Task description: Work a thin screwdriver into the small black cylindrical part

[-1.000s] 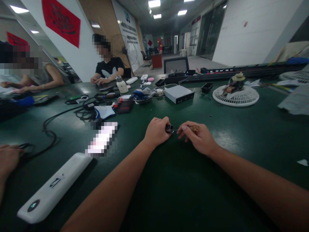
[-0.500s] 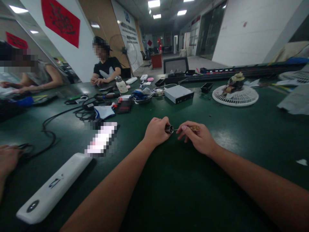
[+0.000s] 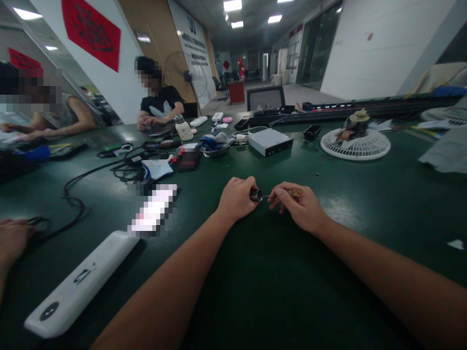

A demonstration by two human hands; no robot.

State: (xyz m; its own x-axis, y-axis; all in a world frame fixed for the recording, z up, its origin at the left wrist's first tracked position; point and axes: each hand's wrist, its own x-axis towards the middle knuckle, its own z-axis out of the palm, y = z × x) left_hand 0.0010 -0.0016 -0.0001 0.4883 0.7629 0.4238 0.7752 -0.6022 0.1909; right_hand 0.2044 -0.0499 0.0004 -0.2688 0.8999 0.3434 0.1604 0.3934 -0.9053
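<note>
My left hand point(image 3: 238, 199) is wrapped round a dark metal cylinder point(image 3: 256, 195), whose open round end points right. Just right of it, my right hand point(image 3: 297, 204) pinches a thin tool with a yellowish-brown handle point(image 3: 295, 193). The tool's slim shaft points at the cylinder's open end; whether the tip is inside it I cannot tell. Both hands are low over the dark green table point(image 3: 262, 272).
On the left lie a long white device point(image 3: 80, 282), a lit, blurred-out screen point(image 3: 155, 209) and black cables point(image 3: 73, 194). Farther back are a grey box drive point(image 3: 270, 141) and a white fan grille point(image 3: 355, 146). Another person's hand point(image 3: 14, 238) shows at the left edge.
My right hand and the thin tool have shifted very slightly right, away from the cylinder. Across the table, a person's head has turned and lowered a little.
</note>
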